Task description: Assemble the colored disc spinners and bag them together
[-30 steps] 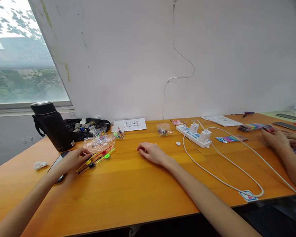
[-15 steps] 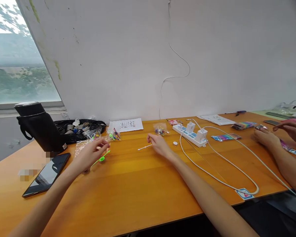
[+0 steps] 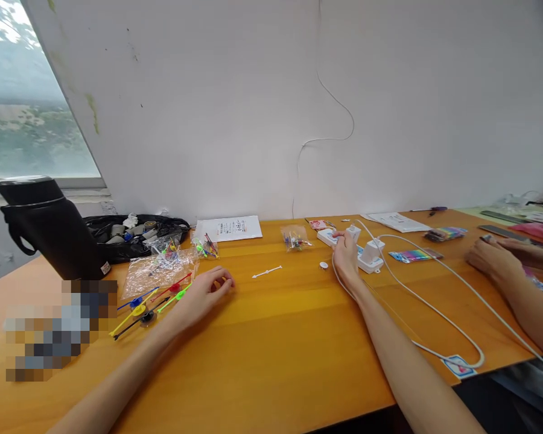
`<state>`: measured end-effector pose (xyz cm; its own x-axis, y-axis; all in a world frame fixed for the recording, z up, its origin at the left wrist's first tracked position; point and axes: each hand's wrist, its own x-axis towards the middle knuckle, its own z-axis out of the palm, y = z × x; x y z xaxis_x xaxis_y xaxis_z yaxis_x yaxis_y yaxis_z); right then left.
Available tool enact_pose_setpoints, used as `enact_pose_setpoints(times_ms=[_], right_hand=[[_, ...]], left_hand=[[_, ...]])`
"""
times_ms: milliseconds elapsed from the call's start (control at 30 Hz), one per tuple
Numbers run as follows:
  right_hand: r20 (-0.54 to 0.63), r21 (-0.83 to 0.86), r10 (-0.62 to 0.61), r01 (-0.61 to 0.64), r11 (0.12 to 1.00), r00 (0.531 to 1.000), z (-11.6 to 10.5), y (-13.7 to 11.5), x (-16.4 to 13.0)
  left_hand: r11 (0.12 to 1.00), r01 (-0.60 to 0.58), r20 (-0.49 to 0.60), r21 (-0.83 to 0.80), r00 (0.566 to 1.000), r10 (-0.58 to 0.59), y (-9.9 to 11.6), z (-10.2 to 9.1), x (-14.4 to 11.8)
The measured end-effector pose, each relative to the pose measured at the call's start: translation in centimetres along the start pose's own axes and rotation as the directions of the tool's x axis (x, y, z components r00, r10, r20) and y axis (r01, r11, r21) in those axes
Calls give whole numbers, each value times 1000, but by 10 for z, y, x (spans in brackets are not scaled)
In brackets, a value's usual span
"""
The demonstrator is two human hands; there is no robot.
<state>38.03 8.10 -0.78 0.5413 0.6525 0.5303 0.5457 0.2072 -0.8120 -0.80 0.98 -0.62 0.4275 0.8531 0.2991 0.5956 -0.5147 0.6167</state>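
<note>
My left hand (image 3: 207,292) is over the table beside the green arrow spinner (image 3: 181,294), its fingers loosely curled, thumb apart, nothing seen in them. Blue (image 3: 136,300), yellow (image 3: 139,310), black (image 3: 148,316) and red (image 3: 174,287) arrow spinners lie close together to its left. My right hand (image 3: 347,262) reaches across the near side of the white power strip (image 3: 370,264), fingers apart; contact with the strip is unclear. A small white round piece (image 3: 323,265) sits just left of it. Between my hands lies a white arrow (image 3: 266,272).
A clear plastic bag (image 3: 158,274), a small bag of coloured parts (image 3: 295,238) and a black bottle (image 3: 54,232) are around. White cables (image 3: 434,307) loop across the right side. At far right a co-worker's hands (image 3: 493,259) handle something small.
My right hand has moved right, from the white arrow to the power strip. The left has shifted right, uncovering the coloured spinners. The camera view has shifted slightly.
</note>
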Motion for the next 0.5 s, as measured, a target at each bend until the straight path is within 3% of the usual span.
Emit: enact_pose_setpoints(times_ms=[100,233,367,500], right_hand=[[9,-85,13,-12,996,1000,-4,4,1],[126,-235,87,-55,970,988,-8,10,4],[246,-416,116,-3,909,962,-10,18,6],[306,-489,156,14,872,939,-10,20,8]], left_hand=[[1000,17,-40,-23,999,-18,-5,-3,0],[1000,2,-31,-29,1000,-3,-6,-3,2],[999,-11,-29,-44,1000,10,-6,-2,2],[998,-11,-36,-64,999,8,-5,-2,2]])
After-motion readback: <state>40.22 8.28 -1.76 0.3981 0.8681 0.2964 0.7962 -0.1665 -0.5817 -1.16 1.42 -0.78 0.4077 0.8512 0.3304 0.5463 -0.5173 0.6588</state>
